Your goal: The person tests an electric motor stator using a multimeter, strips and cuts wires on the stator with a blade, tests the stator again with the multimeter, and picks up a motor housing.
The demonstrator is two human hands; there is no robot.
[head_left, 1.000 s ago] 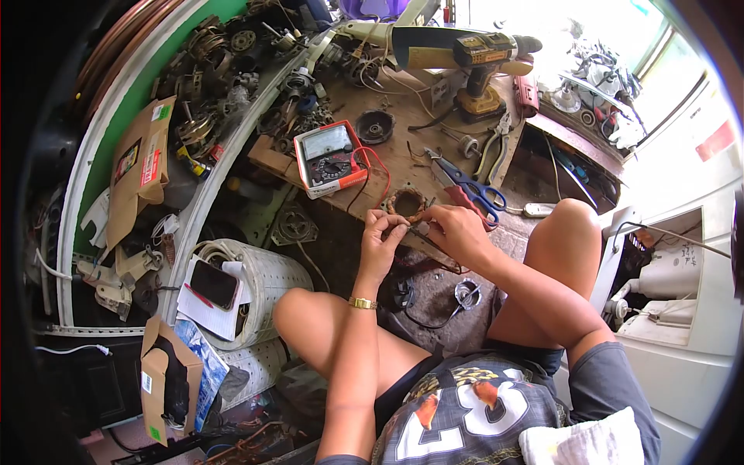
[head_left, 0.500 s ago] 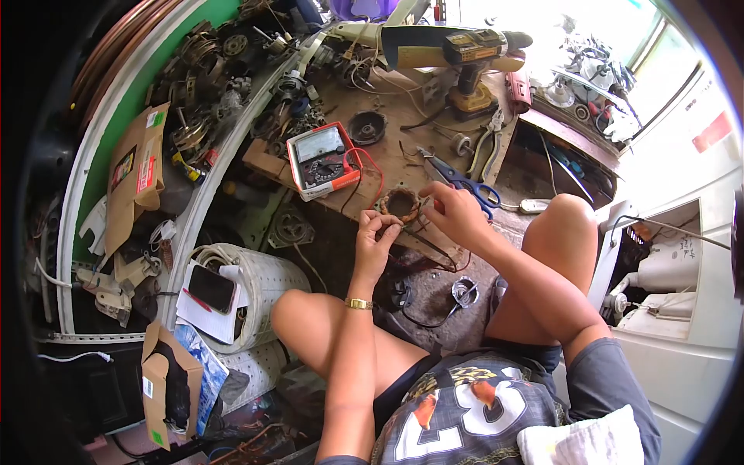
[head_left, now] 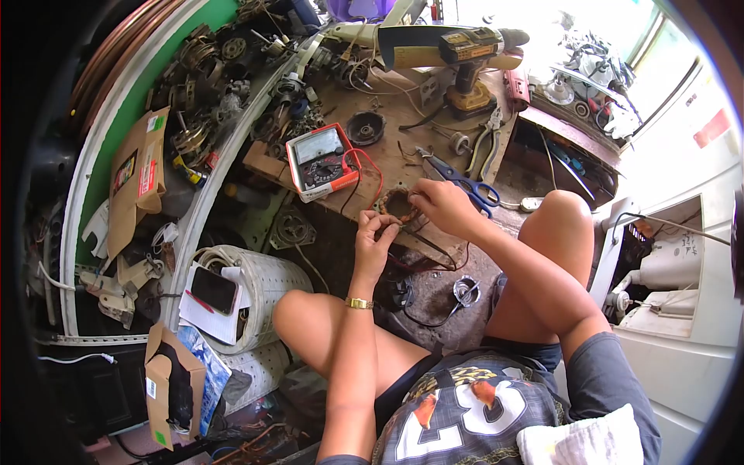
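Note:
A ring-shaped copper coil (head_left: 398,203) is at the front edge of the wooden bench. My left hand (head_left: 377,236) pinches at its lower left side, thumb against fingers, around something too small to make out. On the coil's right rim my right hand (head_left: 442,203) has its fingers closed; what lies between the fingertips is hidden. Dark and red leads (head_left: 434,256) hang below the coil. An analog multimeter (head_left: 319,161) in a red and white box lies to the left, with a red wire running from it. Blue-handled scissors (head_left: 477,190) rest just beyond my right hand.
A yellow cordless drill (head_left: 470,74), pliers (head_left: 485,143) and a round black part (head_left: 365,128) are on the bench (head_left: 403,112). A phone (head_left: 214,290) lies on paper over a white drum (head_left: 271,283). A small metal cup (head_left: 466,291) is below my hands.
My right hand has moved from beside my left hand, up and away, then back onto the coil's right rim. My left hand stays pinched at the lower left.

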